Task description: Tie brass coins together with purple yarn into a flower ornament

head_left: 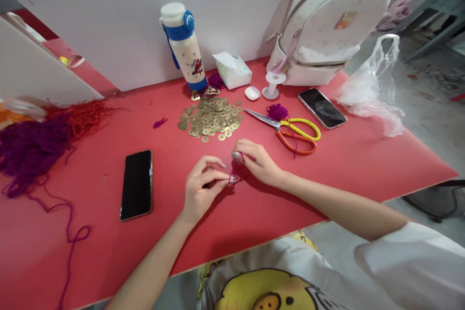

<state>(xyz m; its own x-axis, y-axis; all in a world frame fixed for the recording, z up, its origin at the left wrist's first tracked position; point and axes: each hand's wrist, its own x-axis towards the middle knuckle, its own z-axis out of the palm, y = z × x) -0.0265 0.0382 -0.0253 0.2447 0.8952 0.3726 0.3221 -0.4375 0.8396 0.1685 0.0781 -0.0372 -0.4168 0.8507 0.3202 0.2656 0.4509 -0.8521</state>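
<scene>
My left hand (202, 188) and my right hand (256, 161) meet over the red table (327, 164), both pinching a short piece of purple thread (235, 174) between their fingertips. The thread loops up to my right fingers and down to my left thumb and forefinger. A pile of several small gold coins with holes (210, 118) lies just beyond my hands. Whether a coin is on the thread I cannot tell.
Yellow and orange scissors (290, 131) and a purple thread ball (277, 111) lie at the right. A black phone (137, 184) rests left, another phone (321, 107) right. A bottle (185, 48), tissue pack (232, 70), spool (273, 83), white backpack (327, 24), plastic bag (374, 87) and purple and orange yarn (32, 145) surround them.
</scene>
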